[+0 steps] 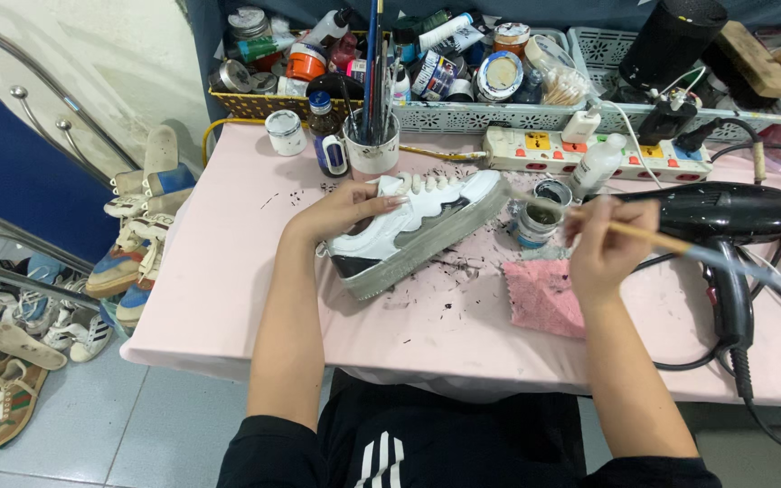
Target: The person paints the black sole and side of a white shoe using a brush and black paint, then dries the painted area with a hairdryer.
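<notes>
On the pink worktop, our left hand grips the sneaker; our right hand pinches a paintbrush beside its toe.

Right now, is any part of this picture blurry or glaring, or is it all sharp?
Head view: even, soft light with faint shadows under the sneaker; the brush smears into blur towards its far end beyond the right hand; the left hand is sharp; the shiny black hair dryer shows mild glare; edges bend slightly, like a wide lens.

Pink bench, cluttered.
On it: sneaker, pink cloth, paint jar, hairdryer, power strip, brush cup.
</notes>
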